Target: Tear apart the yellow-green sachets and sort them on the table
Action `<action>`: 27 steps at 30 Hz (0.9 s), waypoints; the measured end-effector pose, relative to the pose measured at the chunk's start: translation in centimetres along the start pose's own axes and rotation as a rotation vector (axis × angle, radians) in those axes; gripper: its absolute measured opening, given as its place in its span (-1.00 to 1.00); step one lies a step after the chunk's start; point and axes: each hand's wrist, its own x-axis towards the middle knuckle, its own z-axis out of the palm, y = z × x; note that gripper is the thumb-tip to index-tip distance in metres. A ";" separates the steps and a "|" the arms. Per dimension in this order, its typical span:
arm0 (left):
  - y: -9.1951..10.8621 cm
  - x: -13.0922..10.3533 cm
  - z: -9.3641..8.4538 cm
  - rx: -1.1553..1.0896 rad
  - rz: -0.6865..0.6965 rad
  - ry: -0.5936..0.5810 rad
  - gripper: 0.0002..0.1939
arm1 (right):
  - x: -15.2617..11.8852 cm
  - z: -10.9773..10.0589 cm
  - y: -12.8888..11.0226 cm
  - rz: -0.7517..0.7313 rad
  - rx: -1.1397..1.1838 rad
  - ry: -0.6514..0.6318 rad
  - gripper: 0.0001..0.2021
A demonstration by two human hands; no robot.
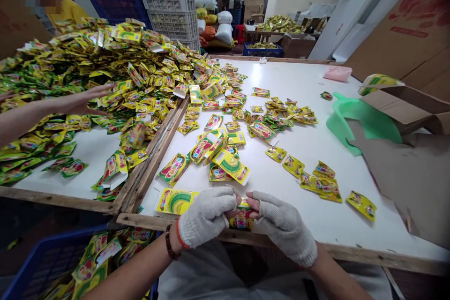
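My left hand and my right hand, both in white fingerless-style gloves, meet at the table's front edge. Their bare fingertips close on the two sides of a small yellow printed box with red and green markings; part of it is behind the fingers. Beside my left hand lies another yellow box, flat on the table. Just beyond my hands is a loose heap of similar boxes, one of them a yellow box with a green swirl. Small yellow sachets are strewn beyond my right hand.
Left of a wooden divider rises a large pile of sachets, with another person's hand over it. A blue crate of boxes stands below. At right are a green scoop and cardboard.
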 end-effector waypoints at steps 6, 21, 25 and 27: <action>-0.5 -0.2 1.6 -0.209 -0.215 0.170 -0.82 | 1.6 0.1 -0.7 0.085 0.065 0.050 -0.74; -0.2 -0.3 2.0 -0.400 -0.459 0.247 -0.70 | 1.6 3.2 -0.6 0.141 0.115 0.216 -0.76; 0.2 -0.1 1.9 -0.394 -0.413 0.222 -0.83 | 1.6 3.0 -0.1 0.087 0.041 0.179 -0.76; 0.3 -0.1 2.0 -0.421 -0.443 0.254 -0.84 | 2.0 2.9 -0.3 0.131 0.072 0.175 -0.82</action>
